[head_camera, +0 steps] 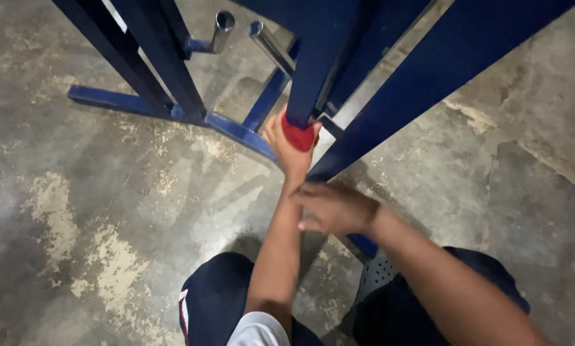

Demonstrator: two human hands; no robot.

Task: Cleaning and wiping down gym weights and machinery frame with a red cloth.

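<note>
The left hand (292,146) is reaching far forward, its forearm running straight up the middle of the view from the near edge, elbow nearly extended. Its fingers (276,131) are curling closed around something gripped in the palm, the thumb side turned to the left. The right hand (334,206) is coming in from the near right, the forearm angling leftward and away. It is lying palm down with the fingers (308,192) loosely extended to the left, resting across the left wrist, holding nothing.
</note>
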